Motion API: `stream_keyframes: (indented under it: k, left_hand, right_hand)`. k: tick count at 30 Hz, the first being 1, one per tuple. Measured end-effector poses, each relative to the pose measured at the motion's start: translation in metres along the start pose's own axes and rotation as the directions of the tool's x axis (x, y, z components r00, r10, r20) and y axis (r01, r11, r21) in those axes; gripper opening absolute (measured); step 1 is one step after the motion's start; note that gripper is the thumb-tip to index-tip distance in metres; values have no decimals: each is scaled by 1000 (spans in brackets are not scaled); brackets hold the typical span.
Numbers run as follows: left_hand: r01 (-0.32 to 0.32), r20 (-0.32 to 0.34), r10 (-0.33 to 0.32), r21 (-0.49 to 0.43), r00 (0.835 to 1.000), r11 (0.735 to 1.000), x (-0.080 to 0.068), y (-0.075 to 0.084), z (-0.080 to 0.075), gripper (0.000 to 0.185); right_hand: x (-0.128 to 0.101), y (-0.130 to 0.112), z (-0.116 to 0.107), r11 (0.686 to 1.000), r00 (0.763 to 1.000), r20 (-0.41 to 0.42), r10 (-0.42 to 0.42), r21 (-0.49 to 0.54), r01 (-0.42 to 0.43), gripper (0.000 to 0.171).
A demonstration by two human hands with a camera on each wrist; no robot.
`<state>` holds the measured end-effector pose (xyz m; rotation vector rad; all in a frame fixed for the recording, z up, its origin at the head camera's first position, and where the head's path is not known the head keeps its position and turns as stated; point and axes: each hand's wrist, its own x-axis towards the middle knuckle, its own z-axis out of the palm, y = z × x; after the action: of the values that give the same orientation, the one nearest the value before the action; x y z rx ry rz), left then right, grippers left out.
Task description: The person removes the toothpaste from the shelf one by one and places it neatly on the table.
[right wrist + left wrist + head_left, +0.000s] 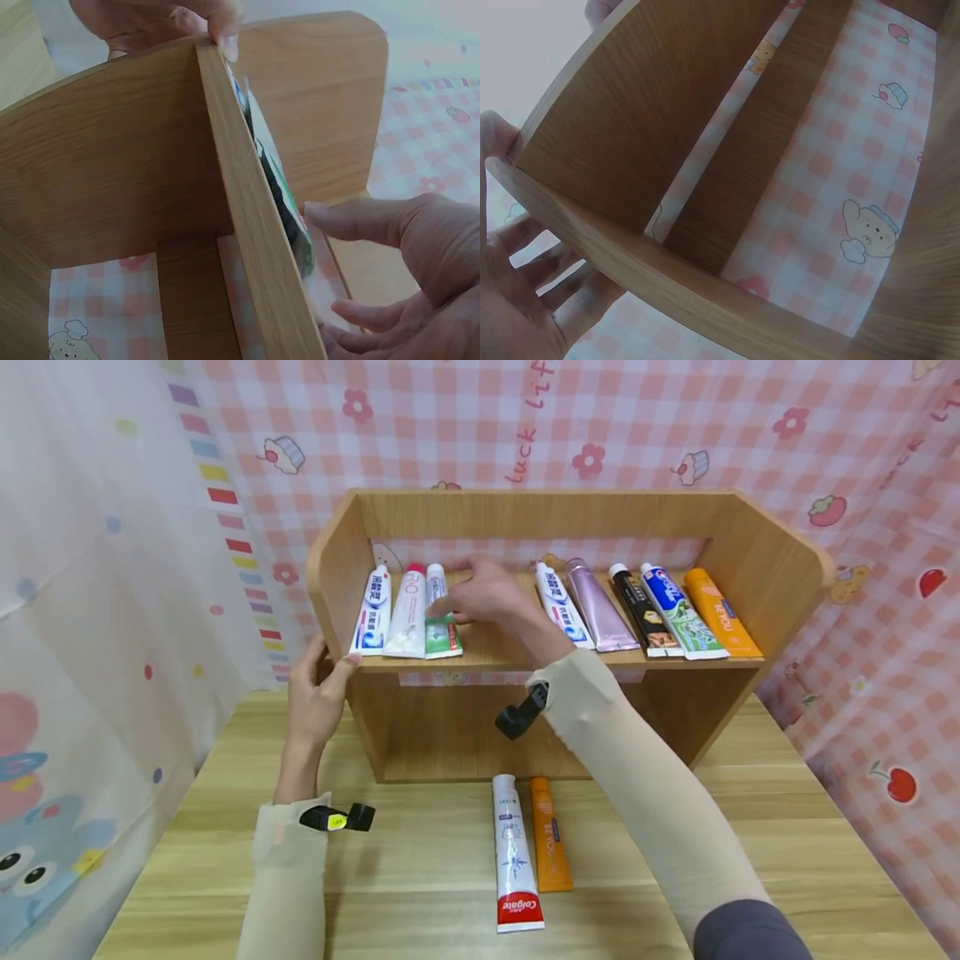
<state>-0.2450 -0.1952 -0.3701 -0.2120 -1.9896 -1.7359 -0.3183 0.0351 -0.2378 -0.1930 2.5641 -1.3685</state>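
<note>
A wooden shelf unit (525, 514) stands on a table with toothpaste tubes lying on its upper board. My left hand (318, 689) grips the shelf's left side panel (630, 135), thumb at the front edge and fingers (540, 270) on the outside. My right hand (487, 597) reaches over the board with relaxed fingers. It touches a green-and-white tube (442, 631), the third from the left. In the right wrist view the thumb (330, 217) meets that tube (289, 210) at the board's edge (255, 247).
Left of the green tube lie a blue-and-white tube (372, 610) and a white tube (407, 610). Several more tubes fill the board's right half (645, 610). On the table (787, 827) in front lie a white Colgate tube (513, 852) and an orange tube (550, 847). Checked cloth hangs behind and at the sides.
</note>
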Motion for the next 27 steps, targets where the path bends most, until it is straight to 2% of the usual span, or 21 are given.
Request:
stream_keyframes:
  k: [7,13,19,27]
  left_hand:
    - [-4,0,4,-2,1000,1000,1,0,0,42]
    - [-2,-1,2,-7,1000,1000,1,-1,-1,41]
    - [-7,3,7,-9,1000,1000,1,-3,-2,42]
    - [-1,7,1,12,1000,1000,0,-3,-2,42]
  right_hand:
    - [-4,-13,8,993,996,-57,74,-86,-79,87]
    - [-4,-13,9,989,994,-31,104,-107,-107,77]
    - [-3,-5,3,996,997,37,72,-62,-70,60]
    - [1,0,-5,999,993,117,22,23,-25,61]
